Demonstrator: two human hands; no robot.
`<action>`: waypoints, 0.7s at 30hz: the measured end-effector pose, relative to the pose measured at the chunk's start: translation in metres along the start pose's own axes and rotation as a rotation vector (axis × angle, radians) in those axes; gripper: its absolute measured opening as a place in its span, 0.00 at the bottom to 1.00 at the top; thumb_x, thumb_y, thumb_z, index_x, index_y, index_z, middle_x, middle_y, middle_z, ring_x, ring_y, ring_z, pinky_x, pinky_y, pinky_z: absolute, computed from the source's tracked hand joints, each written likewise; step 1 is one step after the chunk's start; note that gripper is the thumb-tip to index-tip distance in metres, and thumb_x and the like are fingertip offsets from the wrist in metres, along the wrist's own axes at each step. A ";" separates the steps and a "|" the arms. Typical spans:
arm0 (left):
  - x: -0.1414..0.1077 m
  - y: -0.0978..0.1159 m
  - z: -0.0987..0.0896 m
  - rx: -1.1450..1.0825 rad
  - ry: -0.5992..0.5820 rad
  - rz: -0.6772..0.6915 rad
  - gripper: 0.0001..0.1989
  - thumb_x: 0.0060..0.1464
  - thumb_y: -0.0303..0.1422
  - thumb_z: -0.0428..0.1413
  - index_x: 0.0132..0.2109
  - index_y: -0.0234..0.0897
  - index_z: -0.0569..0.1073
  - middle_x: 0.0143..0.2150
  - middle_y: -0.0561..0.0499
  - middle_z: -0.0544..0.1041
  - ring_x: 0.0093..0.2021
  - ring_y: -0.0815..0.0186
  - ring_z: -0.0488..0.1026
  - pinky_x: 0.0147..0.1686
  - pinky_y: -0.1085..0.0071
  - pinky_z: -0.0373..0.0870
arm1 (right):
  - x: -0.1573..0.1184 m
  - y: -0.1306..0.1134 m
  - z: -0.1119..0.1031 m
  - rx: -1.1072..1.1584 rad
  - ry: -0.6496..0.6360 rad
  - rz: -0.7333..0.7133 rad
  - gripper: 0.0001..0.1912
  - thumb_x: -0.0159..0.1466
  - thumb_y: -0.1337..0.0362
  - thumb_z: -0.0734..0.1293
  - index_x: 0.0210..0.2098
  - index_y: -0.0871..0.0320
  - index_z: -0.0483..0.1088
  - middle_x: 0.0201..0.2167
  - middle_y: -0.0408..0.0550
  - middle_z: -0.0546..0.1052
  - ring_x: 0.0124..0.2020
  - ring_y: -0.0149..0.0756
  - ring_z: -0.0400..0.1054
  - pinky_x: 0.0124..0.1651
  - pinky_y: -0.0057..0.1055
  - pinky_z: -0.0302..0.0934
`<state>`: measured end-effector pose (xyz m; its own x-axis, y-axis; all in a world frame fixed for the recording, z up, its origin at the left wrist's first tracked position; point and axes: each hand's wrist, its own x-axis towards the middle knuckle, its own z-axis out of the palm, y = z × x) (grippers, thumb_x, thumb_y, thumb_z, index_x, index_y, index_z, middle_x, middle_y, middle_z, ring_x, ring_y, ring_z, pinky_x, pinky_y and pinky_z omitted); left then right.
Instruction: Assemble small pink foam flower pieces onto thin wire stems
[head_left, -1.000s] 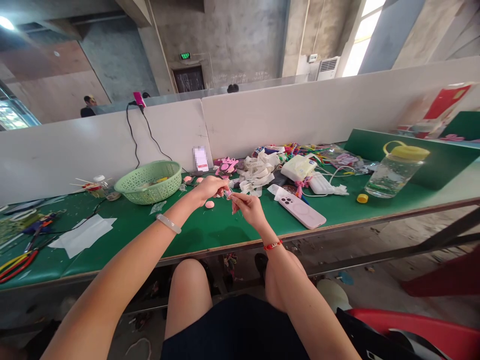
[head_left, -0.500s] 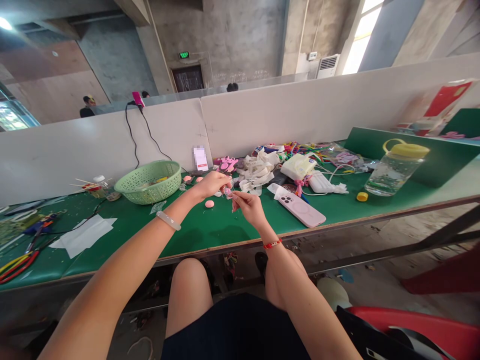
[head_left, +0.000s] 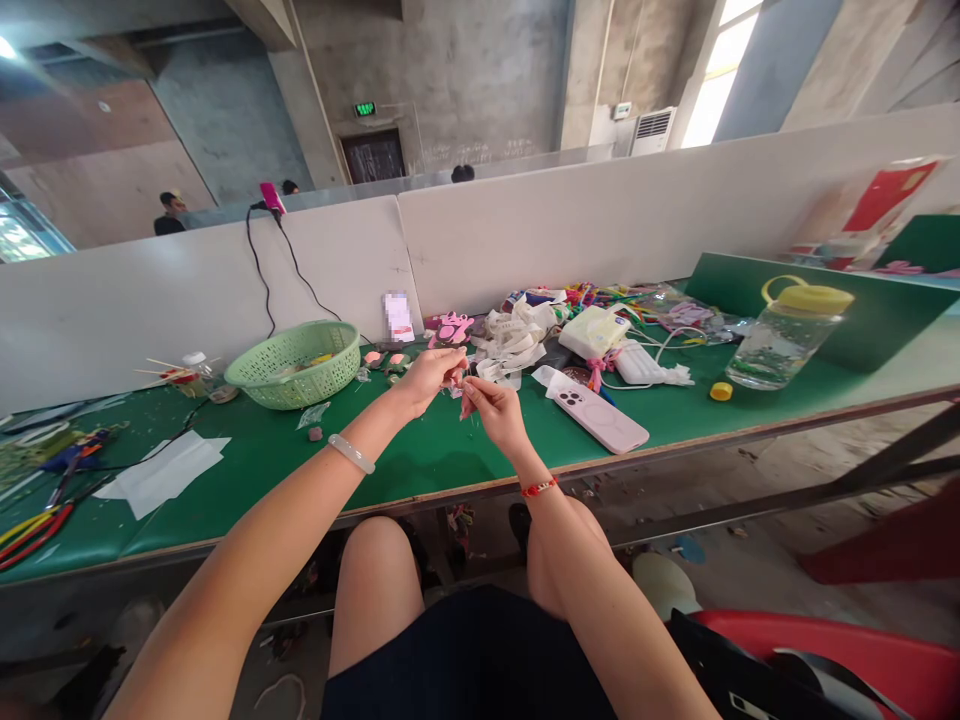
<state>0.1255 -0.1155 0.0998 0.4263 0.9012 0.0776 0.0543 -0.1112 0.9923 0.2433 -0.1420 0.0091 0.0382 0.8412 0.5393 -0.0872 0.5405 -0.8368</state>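
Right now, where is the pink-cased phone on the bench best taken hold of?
Come down from the near side with the right hand and pinch the long edges of the pink-cased phone: it lies flat, back up, and is narrow across.

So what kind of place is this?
It looks like a craft workshop, maybe a small factory room. There's a long green workbench with a tangle of white ribbon, a green plastic basket, and red-and-yellow-handled pliers.
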 end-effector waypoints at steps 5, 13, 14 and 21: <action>-0.003 -0.002 -0.001 -0.087 -0.046 0.017 0.15 0.60 0.34 0.55 0.25 0.34 0.66 0.23 0.55 0.62 0.24 0.74 0.59 0.25 0.75 0.54 | -0.001 -0.002 -0.001 0.021 0.017 -0.018 0.24 0.61 0.42 0.66 0.22 0.55 0.69 0.18 0.43 0.70 0.21 0.32 0.65 0.29 0.31 0.66; -0.005 -0.009 -0.022 -0.105 -0.226 -0.013 0.15 0.58 0.38 0.57 0.26 0.35 0.69 0.24 0.53 0.65 0.26 0.71 0.64 0.28 0.73 0.61 | -0.003 -0.006 -0.002 0.143 -0.100 0.036 0.22 0.60 0.45 0.69 0.24 0.57 0.71 0.18 0.41 0.70 0.19 0.31 0.65 0.27 0.30 0.65; -0.005 -0.010 -0.023 -0.155 -0.247 -0.029 0.14 0.58 0.38 0.57 0.27 0.35 0.69 0.24 0.53 0.65 0.26 0.71 0.64 0.28 0.73 0.61 | -0.003 -0.007 -0.002 0.168 -0.112 0.046 0.21 0.59 0.45 0.70 0.24 0.57 0.72 0.18 0.41 0.70 0.19 0.30 0.65 0.27 0.30 0.64; -0.010 -0.023 -0.026 -0.500 -0.358 -0.165 0.10 0.55 0.36 0.61 0.36 0.31 0.75 0.29 0.51 0.72 0.27 0.71 0.68 0.34 0.72 0.69 | -0.005 -0.012 -0.003 0.391 -0.251 0.132 0.17 0.58 0.51 0.73 0.28 0.60 0.76 0.16 0.39 0.69 0.17 0.28 0.63 0.24 0.27 0.60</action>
<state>0.0961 -0.1109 0.0791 0.7287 0.6841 -0.0316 -0.2457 0.3043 0.9203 0.2471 -0.1529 0.0165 -0.2359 0.8463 0.4776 -0.4448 0.3429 -0.8274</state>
